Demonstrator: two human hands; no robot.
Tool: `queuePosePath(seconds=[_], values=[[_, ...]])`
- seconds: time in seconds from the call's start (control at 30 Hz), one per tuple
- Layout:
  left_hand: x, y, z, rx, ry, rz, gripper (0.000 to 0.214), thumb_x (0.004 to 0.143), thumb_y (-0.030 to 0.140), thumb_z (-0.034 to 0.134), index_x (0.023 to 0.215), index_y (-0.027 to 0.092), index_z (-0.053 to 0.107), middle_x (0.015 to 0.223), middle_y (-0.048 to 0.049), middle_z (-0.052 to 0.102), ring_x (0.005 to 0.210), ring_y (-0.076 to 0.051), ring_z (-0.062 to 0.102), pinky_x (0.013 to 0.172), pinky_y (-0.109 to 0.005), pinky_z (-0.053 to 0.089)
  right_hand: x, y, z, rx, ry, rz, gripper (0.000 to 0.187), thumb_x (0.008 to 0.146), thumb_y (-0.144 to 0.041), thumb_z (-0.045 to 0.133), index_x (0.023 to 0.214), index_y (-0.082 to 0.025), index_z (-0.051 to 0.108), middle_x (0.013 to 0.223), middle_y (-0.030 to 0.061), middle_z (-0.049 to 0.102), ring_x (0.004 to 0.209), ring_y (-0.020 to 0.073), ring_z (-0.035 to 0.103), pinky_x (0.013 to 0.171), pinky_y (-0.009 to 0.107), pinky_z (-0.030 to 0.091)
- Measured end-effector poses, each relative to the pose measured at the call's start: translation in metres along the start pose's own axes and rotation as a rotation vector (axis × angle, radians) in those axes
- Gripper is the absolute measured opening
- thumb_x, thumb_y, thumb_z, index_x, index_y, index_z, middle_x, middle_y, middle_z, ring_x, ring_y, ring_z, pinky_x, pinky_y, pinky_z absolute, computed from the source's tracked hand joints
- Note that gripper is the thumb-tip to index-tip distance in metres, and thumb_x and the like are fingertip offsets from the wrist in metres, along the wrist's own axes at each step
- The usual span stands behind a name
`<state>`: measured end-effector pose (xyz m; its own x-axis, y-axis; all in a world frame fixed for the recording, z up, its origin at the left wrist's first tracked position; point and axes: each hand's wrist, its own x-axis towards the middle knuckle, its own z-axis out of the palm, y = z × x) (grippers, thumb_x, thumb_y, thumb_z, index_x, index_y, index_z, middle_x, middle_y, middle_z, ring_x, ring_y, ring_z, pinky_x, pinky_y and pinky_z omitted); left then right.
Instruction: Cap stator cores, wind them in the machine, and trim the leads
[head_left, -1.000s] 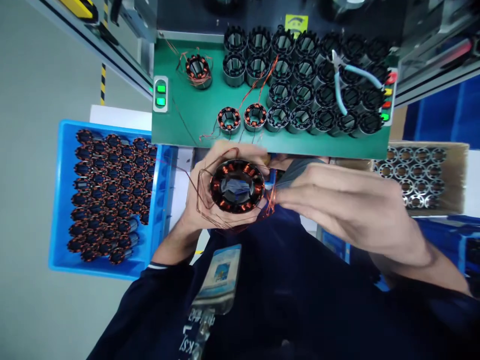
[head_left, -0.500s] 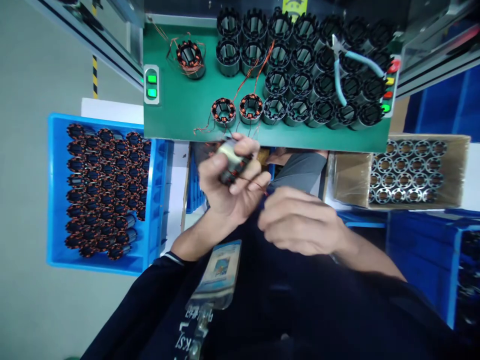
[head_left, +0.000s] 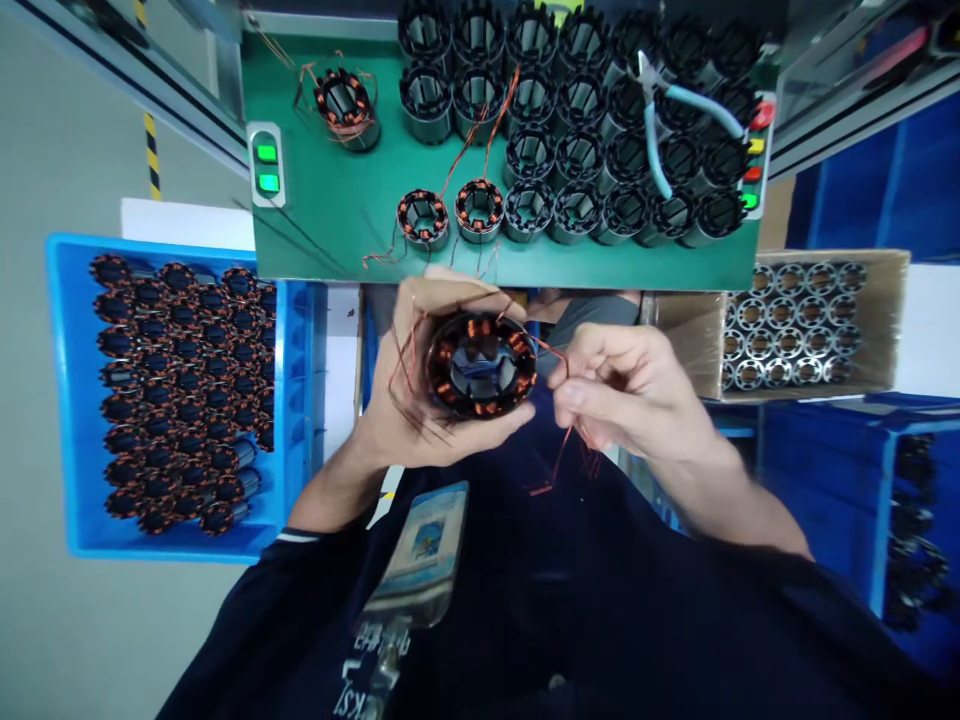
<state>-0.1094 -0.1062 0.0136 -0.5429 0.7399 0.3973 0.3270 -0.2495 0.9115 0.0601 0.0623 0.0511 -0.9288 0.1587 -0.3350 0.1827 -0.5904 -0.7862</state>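
We hold a copper-wound stator [head_left: 482,405] in our left hand [head_left: 405,400], fingers curled around it, near the front edge of the green bench [head_left: 337,230]. Our right hand [head_left: 630,390] pinches its loose copper wires [head_left: 551,348], thumb against forefinger. The step looks like handling these wires; the next move seems to call for a steady left hold

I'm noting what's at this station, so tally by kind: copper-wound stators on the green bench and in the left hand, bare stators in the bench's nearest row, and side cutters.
Copper-wound stators on the green bench: 3
Copper-wound stator in the left hand: 1
Bare stators, nearest row: 5
Side cutters: 1
Total: 10
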Motion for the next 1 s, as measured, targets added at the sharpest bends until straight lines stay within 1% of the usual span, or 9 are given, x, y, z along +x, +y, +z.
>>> queuePosePath(seconds=[0.07, 0.13, 0.17, 0.23, 0.4, 0.57, 0.7, 0.87, 1.0], values=[[-0.012, -0.003, 0.009, -0.268, -0.013, -0.133, 0.079, 0.076, 0.063, 0.105, 0.141, 0.029, 0.079, 0.12, -0.0078, 0.084, 0.113, -0.03, 0.08, 0.096, -0.047, 0.071, -0.002, 0.018, -0.005, 0.06, -0.014, 0.045, 0.025, 0.09, -0.031, 0.105, 0.098, -0.019, 0.085, 0.073, -0.0008, 0.084, 0.038, 0.0079, 0.062, 0.039, 0.015, 0.051], [-0.023, -0.001, 0.023, -0.662, 0.046, -0.497, 0.062, 0.092, 0.069, 0.088, 0.135, 0.025, 0.079, 0.109, -0.0083, 0.081, 0.094, -0.024, 0.078, 0.079, -0.037, 0.068, -0.003, 0.035, -0.009, 0.095, 0.0, 0.047, 0.03, 0.088, -0.036, 0.106, 0.096, -0.018, 0.083, 0.073, -0.0002, 0.084, 0.036, 0.0073, 0.059, 0.037, 0.015, 0.048], [-0.027, 0.001, 0.029, -0.85, 0.097, -0.671, 0.061, 0.093, 0.072, 0.085, 0.13, 0.025, 0.077, 0.104, -0.0066, 0.078, 0.082, -0.019, 0.074, 0.069, -0.033, 0.064, -0.004, 0.039, -0.009, 0.097, 0.004, 0.04, 0.031, 0.086, -0.034, 0.107, 0.096, -0.018, 0.083, 0.074, 0.0001, 0.084, 0.037, 0.0073, 0.06, 0.037, 0.014, 0.048], [-0.03, 0.006, 0.039, -1.068, 0.138, -0.849, 0.064, 0.084, 0.07, 0.092, 0.126, 0.027, 0.072, 0.096, -0.0021, 0.071, 0.067, -0.013, 0.062, 0.058, -0.027, 0.056, -0.007, 0.04, -0.01, 0.081, -0.015, 0.043, 0.027, 0.085, -0.025, 0.108, 0.099, -0.018, 0.085, 0.077, 0.0004, 0.085, 0.043, 0.0079, 0.066, 0.041, 0.013, 0.051], [-0.021, 0.018, 0.035, -1.049, 0.039, -0.747, 0.082, 0.06, 0.049, 0.108, 0.127, 0.029, 0.066, 0.099, -0.0013, 0.071, 0.06, -0.011, 0.054, 0.054, -0.03, 0.054, -0.021, 0.006, -0.004, 0.03, -0.11, 0.076, 0.028, 0.089, -0.005, 0.1, 0.108, -0.023, 0.091, 0.085, -0.0004, 0.088, 0.052, 0.0084, 0.074, 0.048, 0.013, 0.057], [-0.03, 0.011, 0.023, -1.028, -0.022, -0.764, 0.068, 0.079, 0.064, 0.105, 0.128, 0.029, 0.073, 0.111, -0.0071, 0.082, 0.079, -0.022, 0.075, 0.064, -0.034, 0.063, -0.028, -0.02, 0.004, -0.119, -0.057, -0.059, 0.031, 0.084, -0.005, 0.103, 0.108, -0.024, 0.092, 0.09, 0.0018, 0.09, 0.054, 0.011, 0.076, 0.042, 0.016, 0.054], [-0.038, -0.002, 0.021, -1.041, 0.013, -0.814, 0.053, 0.088, 0.048, 0.104, 0.131, 0.028, 0.081, 0.121, -0.0067, 0.086, 0.099, -0.023, 0.086, 0.083, -0.032, 0.073, -0.018, -0.018, 0.006, -0.32, 0.013, -0.072, 0.024, 0.087, -0.012, 0.104, 0.103, -0.022, 0.089, 0.076, -0.0033, 0.084, 0.052, 0.0082, 0.073, 0.05, 0.015, 0.056], [-0.037, -0.014, 0.03, -1.085, 0.11, -0.89, 0.053, 0.078, 0.054, 0.109, 0.113, 0.022, 0.084, 0.104, -0.0031, 0.088, 0.08, -0.018, 0.085, 0.065, -0.024, 0.069, -0.012, -0.008, 0.0, -0.253, -0.027, -0.025, 0.02, 0.094, -0.017, 0.101, 0.106, -0.021, 0.086, 0.078, -0.0029, 0.084, 0.052, 0.0091, 0.073, 0.048, 0.017, 0.057], [-0.039, -0.021, 0.036, -1.031, 0.131, -0.938, 0.073, 0.072, 0.069, 0.109, 0.122, 0.022, 0.084, 0.108, -0.0086, 0.09, 0.101, -0.031, 0.091, 0.081, -0.036, 0.076, -0.012, -0.011, -0.006, -0.255, -0.026, -0.063, 0.018, 0.097, -0.013, 0.095, 0.109, -0.023, 0.086, 0.079, -0.0036, 0.084, 0.052, 0.0087, 0.072, 0.046, 0.017, 0.054]])
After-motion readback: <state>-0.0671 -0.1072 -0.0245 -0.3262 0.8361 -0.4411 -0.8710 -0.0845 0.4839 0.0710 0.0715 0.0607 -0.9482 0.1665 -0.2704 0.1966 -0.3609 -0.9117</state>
